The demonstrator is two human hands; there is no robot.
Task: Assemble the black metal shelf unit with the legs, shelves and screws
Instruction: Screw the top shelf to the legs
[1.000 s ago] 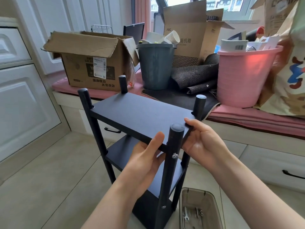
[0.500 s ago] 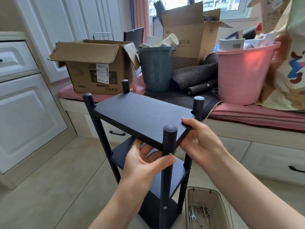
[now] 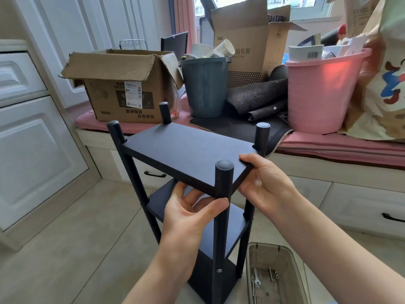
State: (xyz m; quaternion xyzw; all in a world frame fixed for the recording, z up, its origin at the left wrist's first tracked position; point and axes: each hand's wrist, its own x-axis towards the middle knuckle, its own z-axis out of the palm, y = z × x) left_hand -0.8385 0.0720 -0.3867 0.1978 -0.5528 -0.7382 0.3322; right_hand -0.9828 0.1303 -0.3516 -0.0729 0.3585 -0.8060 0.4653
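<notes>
Standing on beige tiled floor [image 3: 65, 249], black shelf unit [image 3: 188, 150]

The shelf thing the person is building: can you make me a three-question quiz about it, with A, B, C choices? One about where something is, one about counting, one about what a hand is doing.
1. Where is the clear tray with the tools?
A. On the floor to the right of the shelf unit
B. On the top shelf
C. Inside the pink bucket

2. How many leg tops stick up above the top shelf?
A. Two
B. Four
C. Six

3. What is the right hand doing?
A. Hanging free
B. Holding a wrench
C. Gripping the top shelf's edge

Answers:
1 A: the clear tray sits on the tiles beside the shelf unit.
2 B: one leg top rises at each corner of the top shelf.
3 C: the right hand has its thumb on top and fingers under the near right corner; the left hand pinches the near leg.
</notes>
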